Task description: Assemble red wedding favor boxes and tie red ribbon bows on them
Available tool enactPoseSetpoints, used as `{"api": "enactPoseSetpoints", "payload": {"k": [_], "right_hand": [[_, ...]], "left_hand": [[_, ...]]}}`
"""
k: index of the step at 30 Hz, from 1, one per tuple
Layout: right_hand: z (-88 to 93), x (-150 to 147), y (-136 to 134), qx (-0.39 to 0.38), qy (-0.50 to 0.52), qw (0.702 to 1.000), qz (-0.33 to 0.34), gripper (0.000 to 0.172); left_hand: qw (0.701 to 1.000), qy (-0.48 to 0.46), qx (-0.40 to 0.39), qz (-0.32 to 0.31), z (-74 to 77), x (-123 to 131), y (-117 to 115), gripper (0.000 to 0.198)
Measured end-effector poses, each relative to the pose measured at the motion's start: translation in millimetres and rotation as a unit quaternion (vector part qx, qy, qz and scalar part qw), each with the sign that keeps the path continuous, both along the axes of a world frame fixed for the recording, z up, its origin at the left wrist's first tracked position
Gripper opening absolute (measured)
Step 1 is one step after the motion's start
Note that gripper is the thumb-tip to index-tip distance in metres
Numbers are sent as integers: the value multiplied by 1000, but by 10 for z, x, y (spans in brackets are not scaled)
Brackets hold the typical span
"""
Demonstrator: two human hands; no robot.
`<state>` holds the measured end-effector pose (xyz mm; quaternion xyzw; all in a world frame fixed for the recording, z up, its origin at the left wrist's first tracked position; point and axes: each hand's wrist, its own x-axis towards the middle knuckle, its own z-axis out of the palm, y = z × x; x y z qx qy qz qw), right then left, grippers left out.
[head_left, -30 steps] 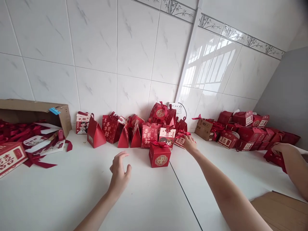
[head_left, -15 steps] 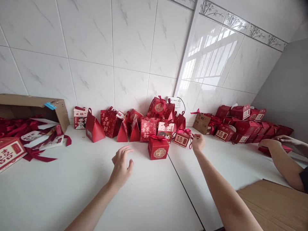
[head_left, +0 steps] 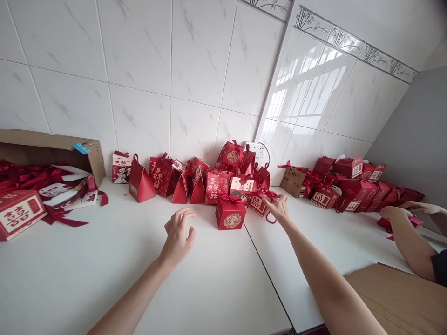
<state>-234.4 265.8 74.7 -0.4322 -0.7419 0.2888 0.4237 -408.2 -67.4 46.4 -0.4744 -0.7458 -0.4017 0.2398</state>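
My right hand (head_left: pixel 278 208) has its fingers and thumb against the right side and ribbon of a small red gift box (head_left: pixel 257 205) with a cream double-happiness label, and seems to grip it; its fingertips are partly hidden. Over the white table, my left hand (head_left: pixel 179 237) hovers with loosely curved fingers apart and nothing in them. Between the hands stands another red gift box (head_left: pixel 232 218) with a round gold emblem and a ribbon bow on top. Behind it rises a cluster of red gift boxes, among them a patterned bag-shaped box (head_left: pixel 217 187).
At left, a cardboard carton (head_left: pixel 94 158) lies with red ribbons spilling out, beside a large red box (head_left: pixel 23 214). A pile of red boxes (head_left: pixel 359 190) fills the back right. A co-worker's hands (head_left: pixel 396 216) handle a red item there. Flat cardboard (head_left: pixel 401 298) lies front right.
My right hand has moved left from the ribbon end onto the labelled gift box, which has shifted slightly. My left hand stays open, almost unmoved. The view has tilted slightly.
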Motion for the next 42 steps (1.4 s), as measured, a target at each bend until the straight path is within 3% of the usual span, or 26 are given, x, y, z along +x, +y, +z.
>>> {"api": "enactPoseSetpoints", "payload": {"k": [5, 9, 12, 14, 17, 19, 21, 23, 25, 28, 30, 32, 34, 38, 42], "right_hand": [[23, -7, -43, 13, 33, 999, 17, 93], [184, -10, -183, 67, 104, 991, -52, 90], [390, -26, -472, 118, 155, 978, -75, 84], [516, -52, -763, 171, 194, 966, -16, 81], [583, -122, -1251, 249, 220, 926, 177, 82], [510, -178, -1526, 211, 175, 899, 342, 91], [361, -222, -1716, 121, 71, 865, 482, 101], [197, -240, -1815, 42, -47, 832, 551, 108], [80, -229, -1839, 0, -107, 816, 568, 114], [54, -186, -1800, -40, -36, 819, 571, 113], [105, -161, -1770, -67, 35, 837, 542, 87], [161, -149, -1758, -94, 43, 860, 500, 61], [199, -145, -1767, -113, -12, 875, 470, 57], [240, -134, -1795, -141, -87, 871, 463, 51], [291, -106, -1773, -206, -85, 827, 516, 50]], "left_hand": [[1000, 6, -4, -5, -4, 1, 2, 30], [1000, -8, 2, -16, -3, 11, 7, 30], [998, -57, 12, -36, 20, 31, 13, 30], [991, -124, 34, -49, 59, 37, 16, 28], [943, -307, 116, -54, 133, -13, 19, 25], [897, -410, 160, -38, 165, -92, 15, 25], [870, -462, 173, -17, 178, -181, 2, 28], [856, -487, 175, -8, 191, -242, -18, 31], [843, -509, 175, -18, 224, -249, -38, 33], [830, -535, 150, -59, 321, -184, -63, 36], [821, -550, 117, -97, 397, -133, -86, 44], [813, -557, 70, -152, 458, -102, -118, 53], [811, -548, 12, -205, 495, -94, -151, 58], [840, -483, -73, -235, 503, -96, -174, 46], [881, -422, -80, -198, 471, -57, -142, 35]]}}
